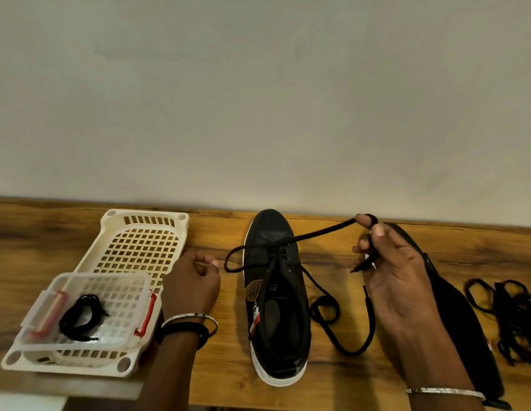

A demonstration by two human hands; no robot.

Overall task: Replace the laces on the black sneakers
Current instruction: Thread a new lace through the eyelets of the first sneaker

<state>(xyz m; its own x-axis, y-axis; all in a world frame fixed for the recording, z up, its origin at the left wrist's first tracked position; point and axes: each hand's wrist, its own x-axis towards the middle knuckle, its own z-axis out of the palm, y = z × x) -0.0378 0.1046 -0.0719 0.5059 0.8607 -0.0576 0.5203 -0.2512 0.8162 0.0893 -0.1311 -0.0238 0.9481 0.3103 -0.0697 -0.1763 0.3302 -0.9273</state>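
**An unbraced shoe and a lot of loose lace**

The black sneaker stands on the worktop between our hands, toe toward the wall. The lace is threaded through the eyelets nearest the toe only. Our right hand has the lace wound round the forefinger and pinched against the thumb, and it draws one run taut from the eyelets. Our left hand rests on the worktop in a loose fist and seems to hold nothing. A slack loop of lace lies just beside its knuckles.

The main risk, as we judge it, is that nothing steadies the shoe. A firmer pull to the right could drag or twist the sneaker, or draw that slack loop through and leave the two ends uneven. The turn round the forefinger may also cinch tight and be slow to shed.

The spare length curls on the worktop by the heel. If tension comes on quickly, the curl could close into a knot.

The second sneaker lies right behind our right hand, and a heap of loose laces lies beyond it. A wide sweep could snag either, or mix the laces. One more bundle waits in the clear box on the white basket.
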